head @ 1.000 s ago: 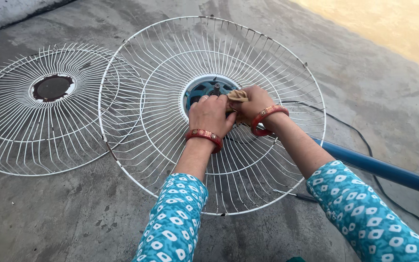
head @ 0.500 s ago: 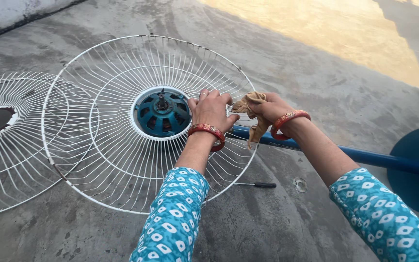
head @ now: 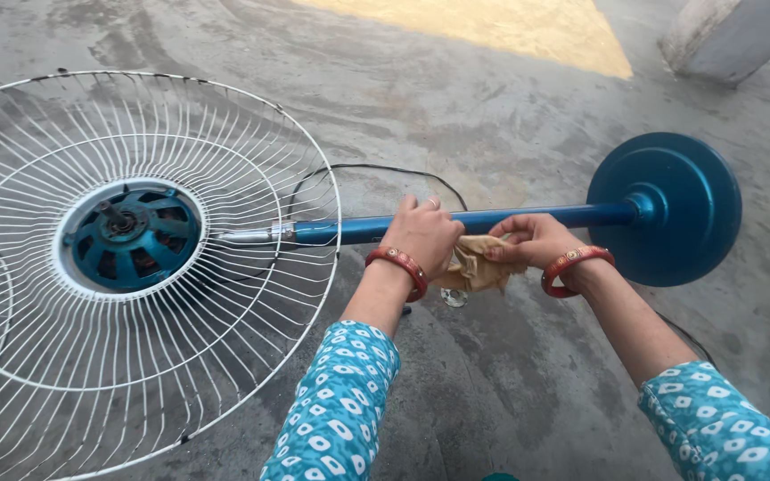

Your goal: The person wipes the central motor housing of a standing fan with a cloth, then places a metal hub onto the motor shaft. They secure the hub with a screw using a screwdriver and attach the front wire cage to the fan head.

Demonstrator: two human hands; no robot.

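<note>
A pedestal fan lies on its side on the concrete floor. Its blue pole [head: 545, 216] runs from the white wire guard [head: 135, 267] at left to the round blue base [head: 670, 209] at right. The blue motor hub [head: 131, 236] sits in the guard's middle. My left hand [head: 425, 236] is closed around the pole near its middle. My right hand [head: 532, 242] pinches a crumpled tan cloth [head: 474, 265] held just under the pole, between both hands. Both wrists wear red bangles.
A black power cord [head: 358, 169] loops on the floor behind the pole. A pale pillar [head: 728, 36] stands at the top right. A sunlit yellow patch [head: 492, 27] lies on the far floor.
My view swung right, off the second loose guard. Both hands moved from the guard's hub along to the blue pole; the left hand now grips it, the right still holds the cloth.
</note>
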